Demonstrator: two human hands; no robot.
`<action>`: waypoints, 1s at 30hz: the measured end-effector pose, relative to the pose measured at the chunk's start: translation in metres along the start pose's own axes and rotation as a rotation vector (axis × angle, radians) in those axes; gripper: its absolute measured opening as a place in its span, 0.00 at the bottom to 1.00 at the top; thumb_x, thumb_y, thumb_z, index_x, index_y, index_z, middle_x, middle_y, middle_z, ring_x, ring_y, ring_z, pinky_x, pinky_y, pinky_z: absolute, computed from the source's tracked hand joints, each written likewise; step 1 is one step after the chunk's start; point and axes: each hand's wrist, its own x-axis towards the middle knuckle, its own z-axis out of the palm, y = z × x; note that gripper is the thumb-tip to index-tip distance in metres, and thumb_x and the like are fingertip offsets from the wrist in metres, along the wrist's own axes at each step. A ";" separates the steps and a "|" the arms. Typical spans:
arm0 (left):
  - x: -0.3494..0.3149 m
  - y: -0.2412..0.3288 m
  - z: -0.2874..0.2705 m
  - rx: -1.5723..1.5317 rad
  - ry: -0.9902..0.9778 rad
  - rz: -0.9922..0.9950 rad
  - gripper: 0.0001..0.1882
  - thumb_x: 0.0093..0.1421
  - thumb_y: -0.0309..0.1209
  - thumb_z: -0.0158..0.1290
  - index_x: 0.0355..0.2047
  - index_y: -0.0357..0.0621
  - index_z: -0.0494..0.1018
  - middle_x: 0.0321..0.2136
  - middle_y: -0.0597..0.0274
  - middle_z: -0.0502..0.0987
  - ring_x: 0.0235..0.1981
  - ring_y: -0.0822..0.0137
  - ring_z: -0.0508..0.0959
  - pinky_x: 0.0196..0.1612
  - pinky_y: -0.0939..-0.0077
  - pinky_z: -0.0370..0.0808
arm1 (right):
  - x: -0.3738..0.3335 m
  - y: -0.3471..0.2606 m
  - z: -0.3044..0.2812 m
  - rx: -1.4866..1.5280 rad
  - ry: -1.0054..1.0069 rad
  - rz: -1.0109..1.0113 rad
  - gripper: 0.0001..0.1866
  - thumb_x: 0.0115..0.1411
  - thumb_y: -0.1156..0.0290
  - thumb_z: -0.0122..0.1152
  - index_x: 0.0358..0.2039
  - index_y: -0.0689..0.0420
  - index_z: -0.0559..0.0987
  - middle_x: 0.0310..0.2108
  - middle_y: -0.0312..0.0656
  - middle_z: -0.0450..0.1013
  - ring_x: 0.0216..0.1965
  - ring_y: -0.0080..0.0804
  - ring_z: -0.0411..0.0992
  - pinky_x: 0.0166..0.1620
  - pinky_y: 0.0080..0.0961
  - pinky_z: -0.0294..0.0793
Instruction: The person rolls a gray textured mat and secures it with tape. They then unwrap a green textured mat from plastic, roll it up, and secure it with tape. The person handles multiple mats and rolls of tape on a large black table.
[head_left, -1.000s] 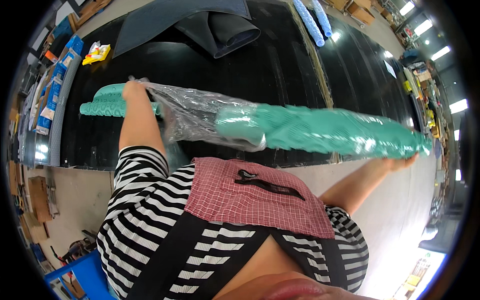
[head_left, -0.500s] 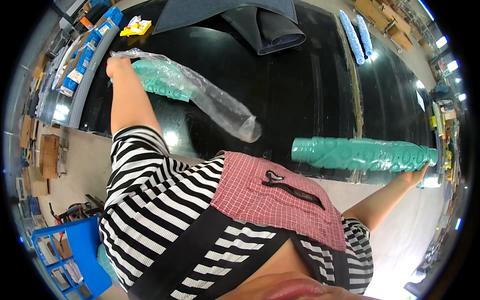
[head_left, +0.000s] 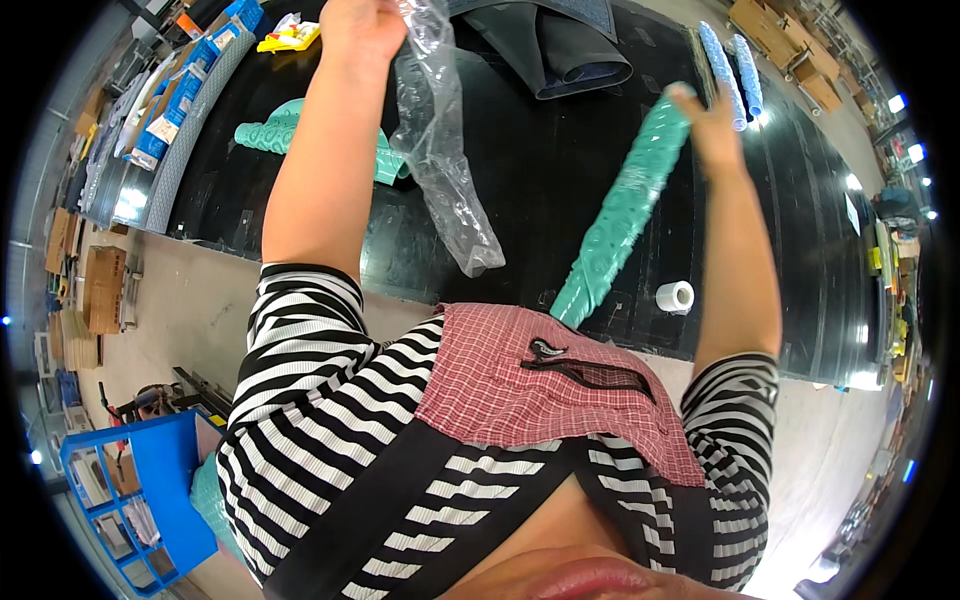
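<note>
My left hand point(head_left: 362, 28), at the far side of the table, is closed on the upper end of a clear plastic sleeve point(head_left: 440, 150). The sleeve hangs long and limp toward me. In my right hand point(head_left: 712, 130), slightly blurred, is the far end of a rolled green mat point(head_left: 622, 215) with a bumpy, glossy surface. This roll slants from upper right to lower left, its near end by my apron. A second green mat point(head_left: 270, 132), loosely curled, lies on the table, partly hidden behind my left forearm.
The black table point(head_left: 540, 190) carries a small white roll point(head_left: 675, 297) near my right forearm. Dark grey matting point(head_left: 540, 50) lies at the far edge, two blue patterned rolls point(head_left: 722, 75) at far right, a yellow tray point(head_left: 288, 38) at far left. A blue shelf point(head_left: 140, 510) stands at lower left.
My left hand has moved right and farther away, carrying the sleeve. My right hand has swung the green roll from lying crosswise at the right to a steep slant, uncovering the white roll.
</note>
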 end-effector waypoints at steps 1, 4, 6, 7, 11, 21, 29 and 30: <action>0.009 0.008 -0.015 -0.010 -0.196 0.009 0.08 0.69 0.28 0.47 0.30 0.46 0.72 0.24 0.65 0.72 0.24 0.70 0.73 0.27 0.75 0.71 | -0.029 -0.028 0.029 0.130 -0.127 -0.175 0.58 0.45 0.51 0.82 0.70 0.65 0.62 0.70 0.59 0.58 0.71 0.49 0.59 0.70 0.39 0.61; -0.011 0.005 0.042 -0.125 -0.499 -0.140 0.10 0.69 0.30 0.48 0.28 0.47 0.70 0.21 0.67 0.71 0.20 0.70 0.72 0.24 0.75 0.70 | -0.119 -0.066 0.093 0.223 -0.774 -0.336 0.60 0.43 0.58 0.84 0.72 0.58 0.58 0.75 0.52 0.48 0.74 0.50 0.52 0.71 0.45 0.58; -0.028 0.001 0.071 -0.193 -0.439 -0.090 0.09 0.70 0.32 0.48 0.30 0.47 0.68 0.24 0.64 0.71 0.23 0.64 0.73 0.27 0.72 0.73 | -0.143 -0.033 0.143 0.175 -0.816 -0.367 0.55 0.45 0.55 0.82 0.69 0.61 0.64 0.70 0.54 0.58 0.70 0.51 0.60 0.71 0.36 0.57; -0.022 0.002 0.059 -0.295 -0.806 -0.228 0.11 0.70 0.34 0.48 0.29 0.47 0.68 0.25 0.62 0.71 0.25 0.64 0.73 0.29 0.73 0.73 | -0.167 -0.036 0.168 0.321 -0.777 -0.262 0.37 0.47 0.58 0.80 0.54 0.60 0.74 0.54 0.48 0.68 0.56 0.44 0.67 0.62 0.35 0.66; -0.065 0.015 0.074 -0.162 -0.289 -0.132 0.09 0.70 0.33 0.52 0.39 0.40 0.75 0.34 0.56 0.79 0.35 0.62 0.79 0.37 0.66 0.81 | -0.203 -0.022 0.200 0.888 -0.851 0.335 0.13 0.57 0.66 0.71 0.40 0.55 0.81 0.35 0.36 0.78 0.37 0.28 0.76 0.43 0.31 0.77; -0.202 -0.141 -0.009 0.743 -0.712 0.168 0.05 0.62 0.22 0.55 0.38 0.44 0.74 0.37 0.62 0.78 0.39 0.68 0.78 0.47 0.70 0.77 | -0.224 -0.051 0.030 1.432 -0.259 0.352 0.33 0.60 0.75 0.63 0.65 0.52 0.63 0.55 0.43 0.69 0.55 0.35 0.71 0.55 0.35 0.74; -0.289 -0.208 0.041 0.910 -1.262 0.454 0.14 0.57 0.35 0.61 0.39 0.39 0.77 0.37 0.51 0.81 0.41 0.45 0.81 0.45 0.55 0.75 | -0.300 -0.016 -0.015 0.953 0.068 0.220 0.26 0.63 0.71 0.67 0.61 0.58 0.71 0.55 0.41 0.72 0.58 0.34 0.71 0.61 0.37 0.72; -0.298 -0.193 0.063 0.852 -1.314 0.410 0.13 0.57 0.33 0.61 0.39 0.38 0.77 0.39 0.48 0.81 0.41 0.42 0.80 0.46 0.53 0.75 | -0.307 -0.002 -0.021 1.077 0.117 0.226 0.23 0.64 0.72 0.65 0.58 0.58 0.73 0.53 0.42 0.74 0.55 0.34 0.73 0.58 0.36 0.74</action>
